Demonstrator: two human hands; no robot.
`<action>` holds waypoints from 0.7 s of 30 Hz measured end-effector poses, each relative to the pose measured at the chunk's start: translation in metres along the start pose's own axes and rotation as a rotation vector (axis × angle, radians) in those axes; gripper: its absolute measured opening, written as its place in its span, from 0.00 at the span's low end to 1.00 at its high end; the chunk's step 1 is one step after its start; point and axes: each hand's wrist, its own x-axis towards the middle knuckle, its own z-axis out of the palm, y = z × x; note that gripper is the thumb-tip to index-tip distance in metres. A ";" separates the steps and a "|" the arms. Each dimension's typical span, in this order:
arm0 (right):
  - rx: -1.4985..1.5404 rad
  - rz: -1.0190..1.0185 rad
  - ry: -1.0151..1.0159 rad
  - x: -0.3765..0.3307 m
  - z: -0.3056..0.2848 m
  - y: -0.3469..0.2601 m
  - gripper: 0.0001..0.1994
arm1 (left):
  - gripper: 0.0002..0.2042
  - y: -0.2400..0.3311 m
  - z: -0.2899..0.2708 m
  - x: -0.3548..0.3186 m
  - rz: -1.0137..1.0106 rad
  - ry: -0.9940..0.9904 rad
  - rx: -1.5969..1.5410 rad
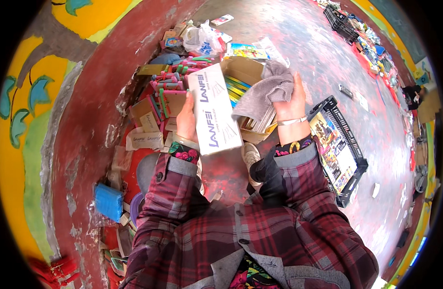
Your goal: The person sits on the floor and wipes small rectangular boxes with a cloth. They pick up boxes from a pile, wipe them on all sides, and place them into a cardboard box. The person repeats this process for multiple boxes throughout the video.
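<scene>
My left hand (186,120) grips the left edge of a long white carton (225,127) with dark blue lettering, held up in front of me. In my right hand (292,98) is a crumpled grey cloth (267,91), its fingers closed round one side of it. The cloth hangs beside the carton's right edge. Behind both stands an open brown cardboard box (248,67), holding thin yellow and green items (237,88) and what look like stacked booklets (261,123). The cloth and carton hide part of that box.
Left lie pink and green pen-like items (171,79), small cartons (145,138) and a blue package (108,201) along a worn red wall (84,144). A white plastic bag (202,38) sits farther off. Right stands a black crate (358,166) with a colourful printed sheet (333,151).
</scene>
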 end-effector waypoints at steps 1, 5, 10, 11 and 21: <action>-0.034 0.036 0.004 0.003 -0.008 0.003 0.24 | 0.20 -0.004 -0.002 0.001 -0.025 0.004 0.081; -0.178 0.061 0.115 -0.002 0.006 0.039 0.19 | 0.19 -0.021 0.009 -0.004 -0.028 -0.089 0.072; -0.718 0.001 -0.198 -0.017 0.011 0.070 0.16 | 0.19 -0.023 0.016 -0.008 0.156 -0.141 0.268; -0.811 -0.018 -0.223 -0.017 0.011 0.071 0.16 | 0.19 -0.021 0.014 -0.007 0.184 -0.131 0.305; -1.394 -0.143 -0.537 -0.063 0.013 0.092 0.22 | 0.15 0.025 0.004 -0.001 0.462 0.081 0.235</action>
